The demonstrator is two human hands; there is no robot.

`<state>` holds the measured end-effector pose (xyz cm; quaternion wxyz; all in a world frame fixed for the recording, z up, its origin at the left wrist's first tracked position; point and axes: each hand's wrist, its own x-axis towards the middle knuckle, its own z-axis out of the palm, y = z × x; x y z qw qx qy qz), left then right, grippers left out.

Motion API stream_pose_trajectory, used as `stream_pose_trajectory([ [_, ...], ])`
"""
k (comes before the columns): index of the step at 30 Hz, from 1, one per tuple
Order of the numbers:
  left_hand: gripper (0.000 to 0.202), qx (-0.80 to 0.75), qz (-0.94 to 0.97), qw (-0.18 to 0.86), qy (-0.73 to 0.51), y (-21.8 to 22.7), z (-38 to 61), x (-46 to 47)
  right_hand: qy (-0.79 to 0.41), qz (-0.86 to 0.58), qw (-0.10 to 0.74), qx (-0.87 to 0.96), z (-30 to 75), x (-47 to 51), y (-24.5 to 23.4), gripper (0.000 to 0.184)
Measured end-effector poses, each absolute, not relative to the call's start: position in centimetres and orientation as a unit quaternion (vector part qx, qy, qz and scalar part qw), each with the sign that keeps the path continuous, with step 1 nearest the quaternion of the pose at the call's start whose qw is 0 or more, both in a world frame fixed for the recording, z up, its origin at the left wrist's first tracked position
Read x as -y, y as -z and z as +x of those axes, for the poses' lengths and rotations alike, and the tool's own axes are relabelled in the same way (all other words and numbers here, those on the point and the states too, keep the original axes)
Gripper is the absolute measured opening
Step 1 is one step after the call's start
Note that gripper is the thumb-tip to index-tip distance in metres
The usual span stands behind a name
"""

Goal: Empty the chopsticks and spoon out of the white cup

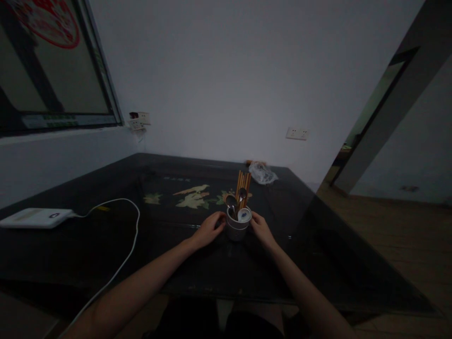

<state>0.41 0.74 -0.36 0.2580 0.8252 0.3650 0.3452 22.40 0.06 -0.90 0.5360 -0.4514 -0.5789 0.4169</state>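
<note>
A light-coloured utensil cup stands upright on the dark table in front of me. Metal spoons, a white spoon with a blue mark and several wooden chopsticks stick up out of it. My left hand curls against the cup's left side, its fingers bent round the rim area. On the opposite side, my right hand grips the cup with its fingertips partly hidden behind it. The lower ends of the utensils are out of sight inside the cup.
The dark table has a bird-and-flower picture on its top. A crumpled clear plastic bag lies near the wall. At left, a white power bank trails a white cable past my left forearm.
</note>
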Motion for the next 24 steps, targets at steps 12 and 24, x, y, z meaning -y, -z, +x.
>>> stream_pose_trajectory([
  [12,0.023,-0.355,0.817,0.269,-0.367,0.31,0.31,-0.86,-0.431,-0.435,0.525,0.591,22.11,-0.08,1.13,0.017],
  [24,0.024,-0.355,0.81,0.269,-0.381,0.99,0.08,-1.58,-0.419,-0.424,0.485,0.64,22.36,-0.41,1.72,0.027],
])
